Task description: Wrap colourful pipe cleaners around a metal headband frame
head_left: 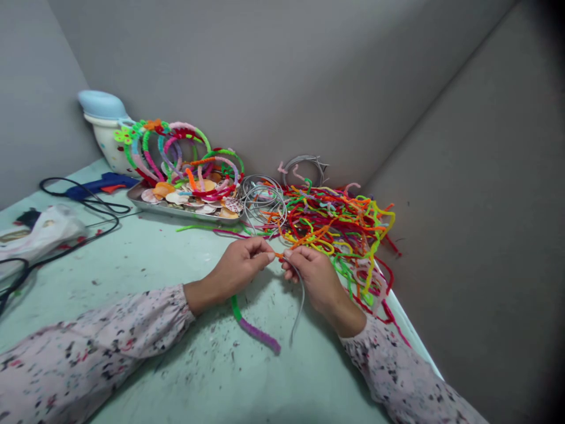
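My left hand (pixel 242 263) is closed in a pinch on a wire wrapped with pipe cleaner, orange at the fingertips. Below its wrist hangs a green and purple fuzzy length (pixel 259 335), which looks like the other end of that wire; the part between is hidden by the hand. Close by on the right, my right hand (pixel 315 277) pinches an orange pipe cleaner (pixel 311 238) where it meets the wire. The bare grey wire (pixel 302 297) curves down from between the hands toward the table.
Loose pipe cleaners (pixel 339 218) lie heaped at the right edge, beside coiled grey wire (pixel 263 203). A metal tray (pixel 185 213) holds shells and fuzzy wrapped hoops (pixel 148 156). Further left are a blue glue gun (pixel 99 185), a black cord (pixel 106 206), a plastic bag (pixel 55 229) and a blue-lidded container (pixel 103 106).
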